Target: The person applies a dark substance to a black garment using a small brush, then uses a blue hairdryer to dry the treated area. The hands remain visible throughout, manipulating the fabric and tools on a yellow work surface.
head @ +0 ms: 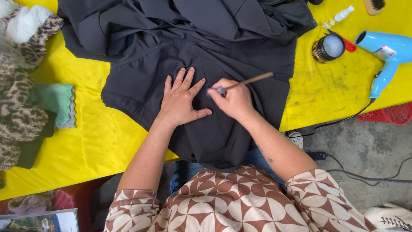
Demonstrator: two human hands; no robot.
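A dark grey garment (223, 47) lies spread over a yellow table (90, 141), its lower part hanging off the near edge. My left hand (182, 101) presses flat on the cloth, fingers apart. Just to its right, my right hand (231, 101) grips a thin wooden-handled brush (249, 80). The brush tip touches the fabric between the two hands, and its handle points up and to the right.
A blue hair dryer (384, 53) with a black cord, a round jar (328, 47), a small spray bottle (340, 17) and a brush (374, 6) lie at the right. Leopard-print and green cloths (56, 103) sit at the left. A red basket (388, 114) stands by the floor.
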